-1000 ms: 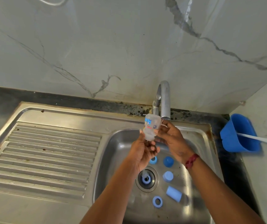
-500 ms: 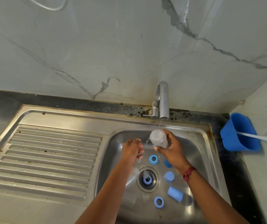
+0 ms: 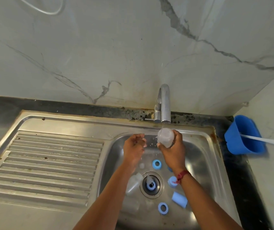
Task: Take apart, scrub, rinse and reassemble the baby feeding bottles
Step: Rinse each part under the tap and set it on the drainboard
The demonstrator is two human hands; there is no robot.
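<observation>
The right hand (image 3: 172, 147) grips a small translucent plastic baby bottle (image 3: 165, 138) in curled fingers, under the thin stream from the steel tap (image 3: 164, 103), over the steel sink (image 3: 204, 163) — any label is too blurred to read. The left hand (image 3: 133, 146) hovers just beside it — fingers loosely curled, empty.

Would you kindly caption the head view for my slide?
Right hand holds a clear bottle under the running tap; blue caps and rings lie in the sink.

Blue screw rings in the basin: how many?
3 blue rings: one beyond the drain, one on the drain, one nearest the camera. The arms may hide others.
</observation>
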